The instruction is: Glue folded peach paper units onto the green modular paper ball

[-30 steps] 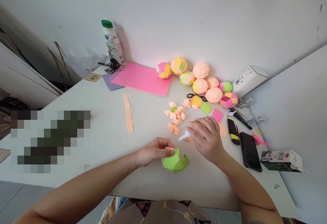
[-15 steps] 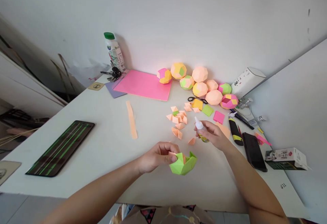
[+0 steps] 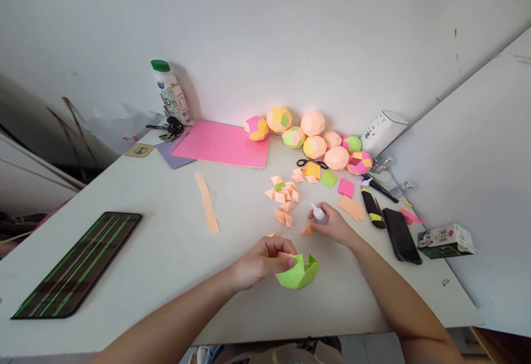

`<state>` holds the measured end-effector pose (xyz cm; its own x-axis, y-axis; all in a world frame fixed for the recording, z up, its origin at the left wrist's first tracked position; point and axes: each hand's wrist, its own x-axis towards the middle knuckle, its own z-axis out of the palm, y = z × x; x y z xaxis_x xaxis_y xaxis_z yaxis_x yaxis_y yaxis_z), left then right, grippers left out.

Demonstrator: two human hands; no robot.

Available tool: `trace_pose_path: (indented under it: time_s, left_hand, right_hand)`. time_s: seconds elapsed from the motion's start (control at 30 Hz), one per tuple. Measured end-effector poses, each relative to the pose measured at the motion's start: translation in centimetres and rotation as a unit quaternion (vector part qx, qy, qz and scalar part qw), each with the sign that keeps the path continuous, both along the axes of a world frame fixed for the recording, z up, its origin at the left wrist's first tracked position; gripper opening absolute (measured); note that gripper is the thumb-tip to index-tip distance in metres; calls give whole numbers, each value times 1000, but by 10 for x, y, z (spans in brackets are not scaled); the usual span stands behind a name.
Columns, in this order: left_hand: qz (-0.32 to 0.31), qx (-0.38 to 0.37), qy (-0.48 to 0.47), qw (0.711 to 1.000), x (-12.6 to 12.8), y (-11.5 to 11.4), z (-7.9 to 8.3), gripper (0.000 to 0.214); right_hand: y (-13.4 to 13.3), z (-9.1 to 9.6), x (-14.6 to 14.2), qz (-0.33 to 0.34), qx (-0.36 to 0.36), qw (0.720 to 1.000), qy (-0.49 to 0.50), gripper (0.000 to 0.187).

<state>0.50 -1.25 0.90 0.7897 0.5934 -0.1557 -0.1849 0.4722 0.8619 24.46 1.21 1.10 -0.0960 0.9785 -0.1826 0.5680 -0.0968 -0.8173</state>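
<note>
My left hand (image 3: 263,261) pinches the rim of a half-built green paper shape (image 3: 299,273), open at the top, with an orange piece tucked under my fingers. It hovers just above the white table (image 3: 166,253). My right hand (image 3: 332,225) is closed round a small glue bottle (image 3: 318,212) with a white nozzle pointing up and to the left. That hand rests on the table beside a loose orange folded piece (image 3: 307,230). A heap of small orange folded units (image 3: 284,192) lies just beyond both hands.
Several finished paper balls (image 3: 315,137) line the wall. Nearby lie a pink sheet (image 3: 222,143), scissors (image 3: 309,162), coloured paper squares (image 3: 327,178), a phone (image 3: 400,235), a marker (image 3: 372,209), a white box (image 3: 384,131) and a carton (image 3: 446,240). A bottle (image 3: 168,93), keys (image 3: 168,128), an orange strip (image 3: 206,202) and a dark striped pad (image 3: 78,264) lie left.
My right hand has turned the glue bottle upright and lowered it to the table by the loose orange piece. My left hand has kept hold of the green shape.
</note>
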Motion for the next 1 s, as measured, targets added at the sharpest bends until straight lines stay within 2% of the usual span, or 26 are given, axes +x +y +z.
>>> trace_pose_path:
  time_s: [0.17,0.33,0.5,0.6,0.73,1.0]
  left_hand:
    - [-1,3,-5,1000,-1,2,-1,31]
    - [26,-6,1,1000,-3,5,0,30]
    - [45,-3,-13,999,-5,4,6,30]
    - [68,37,-12,997,-4,1,5,25]
    - [90,99,-15,991,-1,-1,-1,14]
    - [108,77,-39,990,-1,-2,-1,11]
  right_hand:
    - [5,1,0,37,-19,999,-7,16]
    - [13,0,3,61,-36,997,3,20]
    - [11,-7,2,35,-38,997,61,24]
    - [1,-9,-8,5,-13,992,122,26]
    - [-16,-4,-24,-9,36,987,156,25]
    - [-31,-1,-36,22,127,979,161,17]
